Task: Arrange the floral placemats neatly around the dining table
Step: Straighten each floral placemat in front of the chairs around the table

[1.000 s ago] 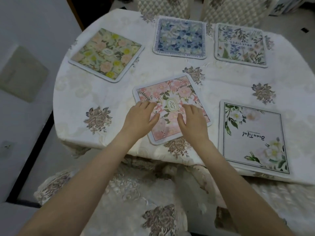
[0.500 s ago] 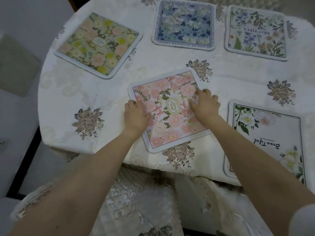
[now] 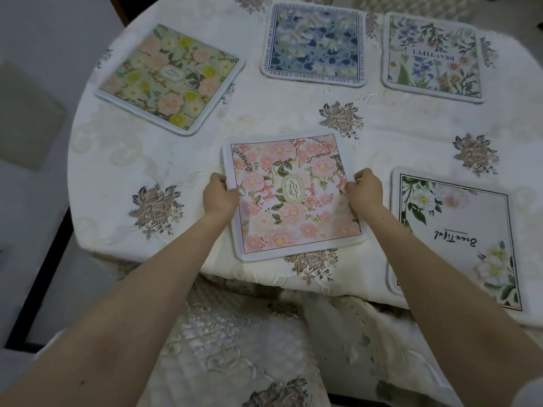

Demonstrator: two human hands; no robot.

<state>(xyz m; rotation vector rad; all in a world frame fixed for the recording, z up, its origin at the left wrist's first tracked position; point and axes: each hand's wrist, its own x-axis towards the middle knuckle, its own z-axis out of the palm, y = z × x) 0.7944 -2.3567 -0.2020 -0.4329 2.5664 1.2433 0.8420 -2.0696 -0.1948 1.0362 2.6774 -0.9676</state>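
A person's left hand [image 3: 219,195] and right hand [image 3: 364,192] gripped opposite side edges of a pink floral placemat [image 3: 293,195], the fingers of each hand clamped on its white border. The mat lay flat near the front edge of the round worktop [image 3: 117,160], roughly square, turned slightly so its near right corner sat farther from the edge than its near left. A gold oval label at its centre carried letters that ran sideways and could not be read with certainty.

Four other mats lay on the cream embroidered tablecloth [image 3: 264,118]. At the front right edge, a white mat with green leaves [image 3: 458,230] bore the script "Beautiful", upside down to the camera. At the far right, a botanical mat [image 3: 432,54] read "BEAUTIFUL", also inverted. Beside it, toward the far edge's middle, a blue floral mat [image 3: 314,42] had border lettering too small to make out fully. At the far left, a green mat with yellow and pink blooms [image 3: 170,77] sat rotated, one corner pointing toward the worktop's centre.
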